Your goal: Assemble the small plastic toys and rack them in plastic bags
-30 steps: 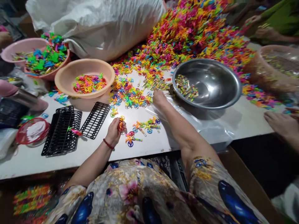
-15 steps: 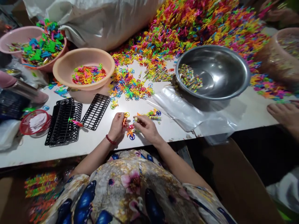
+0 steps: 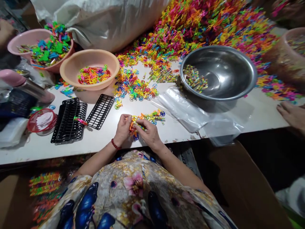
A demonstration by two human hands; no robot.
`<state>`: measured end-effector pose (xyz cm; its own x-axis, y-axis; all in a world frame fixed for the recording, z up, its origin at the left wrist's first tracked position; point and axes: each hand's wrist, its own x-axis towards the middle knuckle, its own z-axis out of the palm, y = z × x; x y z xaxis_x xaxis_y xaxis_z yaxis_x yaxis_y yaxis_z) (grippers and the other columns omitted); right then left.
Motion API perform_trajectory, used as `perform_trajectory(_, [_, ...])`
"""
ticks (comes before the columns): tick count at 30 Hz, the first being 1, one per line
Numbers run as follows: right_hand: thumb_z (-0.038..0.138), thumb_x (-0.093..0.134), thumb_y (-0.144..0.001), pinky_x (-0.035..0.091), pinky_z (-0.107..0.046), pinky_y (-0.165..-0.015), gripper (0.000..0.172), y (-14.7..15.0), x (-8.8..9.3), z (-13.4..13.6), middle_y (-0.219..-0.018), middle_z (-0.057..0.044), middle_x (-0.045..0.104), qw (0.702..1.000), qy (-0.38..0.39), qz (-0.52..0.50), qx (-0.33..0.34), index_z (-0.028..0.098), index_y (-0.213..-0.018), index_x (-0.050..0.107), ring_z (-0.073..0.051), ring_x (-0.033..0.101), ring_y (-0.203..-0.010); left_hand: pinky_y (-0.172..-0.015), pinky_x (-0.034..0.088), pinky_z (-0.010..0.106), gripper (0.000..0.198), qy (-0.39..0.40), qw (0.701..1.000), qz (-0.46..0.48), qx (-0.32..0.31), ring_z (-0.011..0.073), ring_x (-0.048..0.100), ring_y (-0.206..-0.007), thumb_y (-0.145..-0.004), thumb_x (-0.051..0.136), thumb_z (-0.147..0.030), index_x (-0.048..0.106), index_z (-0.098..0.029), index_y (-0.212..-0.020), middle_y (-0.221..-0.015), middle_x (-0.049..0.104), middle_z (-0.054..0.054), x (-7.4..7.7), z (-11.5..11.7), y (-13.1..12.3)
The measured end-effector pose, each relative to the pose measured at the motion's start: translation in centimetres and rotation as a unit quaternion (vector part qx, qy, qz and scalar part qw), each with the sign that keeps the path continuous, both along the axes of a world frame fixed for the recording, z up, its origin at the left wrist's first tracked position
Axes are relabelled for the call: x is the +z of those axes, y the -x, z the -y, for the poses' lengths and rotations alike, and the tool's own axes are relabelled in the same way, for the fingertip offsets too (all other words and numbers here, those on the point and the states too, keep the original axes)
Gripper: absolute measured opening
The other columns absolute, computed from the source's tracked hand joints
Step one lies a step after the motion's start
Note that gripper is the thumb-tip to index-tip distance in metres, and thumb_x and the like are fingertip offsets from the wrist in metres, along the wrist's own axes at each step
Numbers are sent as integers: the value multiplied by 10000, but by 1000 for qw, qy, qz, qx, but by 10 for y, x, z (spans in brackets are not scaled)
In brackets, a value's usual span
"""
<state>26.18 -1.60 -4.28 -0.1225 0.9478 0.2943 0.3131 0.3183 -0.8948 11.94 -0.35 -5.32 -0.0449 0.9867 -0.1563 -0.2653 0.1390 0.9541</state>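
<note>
My left hand (image 3: 123, 128), with a red bead bracelet at its wrist, is closed on a small orange plastic toy bicycle (image 3: 131, 126). My right hand (image 3: 149, 135) meets it, its fingers pinching a small clear tube of coloured beads (image 3: 135, 122), mostly hidden by the fingertips. Whether tube and toy are joined I cannot tell. Just below the fingers, a blue-wheeled toy (image 3: 136, 137) lies on the white table (image 3: 105, 143). Behind my right hand lie several toy bicycles with tubes (image 3: 156, 115).
Black plastic racks (image 3: 69, 122) lie to the left beside a red basket (image 3: 39, 121). Behind are a peach basin (image 3: 69, 74) of toy parts and loose toy bicycles (image 3: 135, 87). Clear bags (image 3: 183, 109) and a steel bowl (image 3: 228, 92) are right. A person's hand (image 3: 290, 113) rests far right.
My right hand has moved left with the tube, up against the toy in my left hand. The view has shifted slightly.
</note>
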Motion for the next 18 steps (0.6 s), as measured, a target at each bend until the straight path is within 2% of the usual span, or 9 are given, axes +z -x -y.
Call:
perform_trajectory(6, [309,634,-928,549,-312,-790,140,-6,2,0,-913,-49,725,1000,-28,12,6,214,-1000,707,-176,679,-836,-464,367,202,484,13,999,-24,-21,75,452,-474,-839,652,-646,471,-215,-964,-641,510,-77,6,2,-2])
perform_trajectory(12, [324,616,-940,555,-357,-847,147,-10,2,-4,-958,-66,734,999,-41,34,6,242,-1002,721,-204,679,-912,-472,352,205,447,18,1000,-13,-19,76,441,-488,-849,656,-624,484,-219,-929,-653,502,-64,11,1,-3])
perform_trajectory(18, [317,591,-949,550,-412,-905,164,-10,9,-2,-990,-69,751,999,-23,21,23,252,-1014,726,-217,686,-933,-502,344,220,405,13,998,-56,-18,95,428,-527,-877,630,-601,515,-217,-938,-674,497,-47,5,-2,-3])
